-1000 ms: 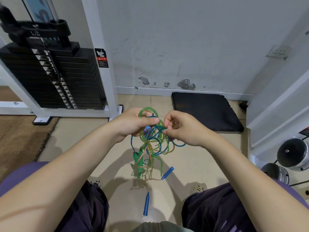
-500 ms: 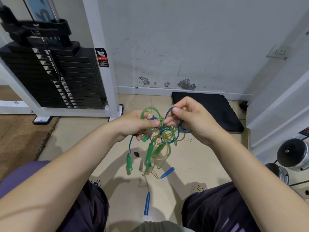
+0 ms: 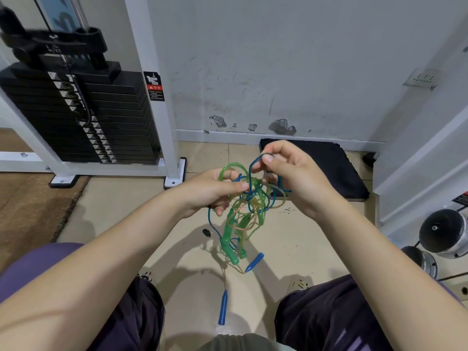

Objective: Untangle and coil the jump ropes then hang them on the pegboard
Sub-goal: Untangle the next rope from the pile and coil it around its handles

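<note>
A tangle of jump ropes (image 3: 249, 206), green, blue and a thin orange one, hangs between my hands above the floor. My left hand (image 3: 215, 191) grips the bundle at its top left, thumb and fingers closed round green and blue strands. My right hand (image 3: 291, 178) pinches a loop of blue rope (image 3: 253, 168) and holds it raised above the knot. Green handles (image 3: 229, 247) dangle below the tangle. One blue handle (image 3: 254, 262) hangs beside them and another blue handle (image 3: 222, 310) hangs lower, between my knees. No pegboard is in view.
A weight-stack machine (image 3: 83, 115) with a white frame stands at the left. A black pad (image 3: 336, 168) lies on the tiled floor by the wall. Dumbbells (image 3: 445, 234) sit at the right. A brown mat (image 3: 27, 211) covers the floor at left.
My right hand has lifted up and to the right, drawing a blue loop out of the knot. The green handles swung and hang lower. My left hand stayed in place.
</note>
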`<state>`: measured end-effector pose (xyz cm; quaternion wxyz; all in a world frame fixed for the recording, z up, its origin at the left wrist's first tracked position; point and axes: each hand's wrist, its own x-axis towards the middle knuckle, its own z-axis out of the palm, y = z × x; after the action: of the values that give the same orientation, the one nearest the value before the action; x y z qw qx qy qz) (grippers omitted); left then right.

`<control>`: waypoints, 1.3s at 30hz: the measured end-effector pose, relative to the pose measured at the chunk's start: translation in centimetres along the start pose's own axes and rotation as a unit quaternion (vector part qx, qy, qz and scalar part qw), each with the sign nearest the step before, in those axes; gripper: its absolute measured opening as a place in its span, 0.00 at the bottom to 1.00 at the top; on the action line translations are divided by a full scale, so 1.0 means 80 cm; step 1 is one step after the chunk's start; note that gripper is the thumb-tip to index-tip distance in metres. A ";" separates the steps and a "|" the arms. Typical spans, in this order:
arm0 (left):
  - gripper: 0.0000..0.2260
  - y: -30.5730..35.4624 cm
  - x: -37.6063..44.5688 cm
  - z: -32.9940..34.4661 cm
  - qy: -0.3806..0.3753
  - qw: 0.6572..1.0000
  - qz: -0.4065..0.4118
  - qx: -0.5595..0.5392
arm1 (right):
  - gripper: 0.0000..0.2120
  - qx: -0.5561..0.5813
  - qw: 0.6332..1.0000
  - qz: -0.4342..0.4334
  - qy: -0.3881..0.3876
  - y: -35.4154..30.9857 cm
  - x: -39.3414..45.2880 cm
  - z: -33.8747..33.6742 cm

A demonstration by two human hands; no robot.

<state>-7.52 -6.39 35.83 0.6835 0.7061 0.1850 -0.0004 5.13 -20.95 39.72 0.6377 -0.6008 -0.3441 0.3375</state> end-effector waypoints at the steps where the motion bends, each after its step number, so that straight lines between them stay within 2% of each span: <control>1: 0.07 -0.002 0.001 0.002 -0.004 0.999 -0.012 0.032 | 0.05 0.020 1.000 -0.003 0.000 -0.001 0.000 0.000; 4: 0.09 -0.008 0.001 0.009 -0.012 0.995 -0.030 0.099 | 0.07 0.037 0.999 -0.015 0.007 -0.004 -0.001 0.000; 8: 0.06 -0.002 0.001 -0.001 0.020 1.000 -0.011 0.002 | 0.07 0.064 0.996 0.010 0.058 -0.010 0.003 -0.010; 11: 0.05 0.002 0.001 -0.014 0.049 0.998 0.010 -0.046 | 0.09 -0.017 0.994 0.049 0.101 -0.010 0.008 -0.020; 14: 0.07 0.004 0.001 -0.023 0.073 0.996 0.026 -0.054 | 0.04 -0.102 0.990 0.079 0.050 -0.002 0.006 -0.019; 16: 0.08 0.005 0.001 -0.025 0.074 0.995 0.031 -0.051 | 0.12 -0.110 0.990 0.088 0.009 0.001 0.002 -0.016; 18: 0.08 0.005 0.000 -0.024 0.070 0.996 0.030 -0.048 | 0.15 -0.138 0.987 0.080 -0.033 0.004 0.000 -0.012; 21: 0.15 0.005 -0.002 -0.018 0.050 0.997 0.031 -0.039 | 0.09 -0.171 0.980 0.068 -0.073 0.009 -0.005 -0.002; 23: 0.15 0.006 -0.004 -0.016 0.045 0.998 0.032 -0.027 | 0.09 -0.183 0.978 0.063 -0.074 0.011 -0.005 0.003; 27: 0.09 0.005 -0.003 -0.015 0.056 0.998 0.023 -0.004 | 0.11 -0.268 0.960 0.049 -0.059 0.011 0.001 0.006; 30: 0.11 0.006 -0.003 -0.015 0.067 0.997 0.009 0.031 | 0.11 -0.377 0.924 0.041 -0.053 0.012 0.004 0.007; 33: 0.15 0.004 -0.001 -0.019 0.103 0.992 -0.001 0.076 | 0.09 -0.426 0.903 0.050 -0.032 0.013 0.007 0.004; 36: 0.17 0.000 0.001 -0.022 0.115 0.987 -0.017 0.109 | 0.07 -0.425 0.903 0.056 -0.003 0.016 0.008 -0.002; 39: 0.12 -0.003 0.000 -0.014 0.084 0.989 -0.036 0.119 | 0.04 -0.396 0.918 0.028 0.009 0.018 0.005 -0.004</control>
<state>-7.89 -5.34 35.71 0.5765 0.7726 0.2655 0.0126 5.62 -20.69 38.30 0.3410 -0.8165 -0.4270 0.1863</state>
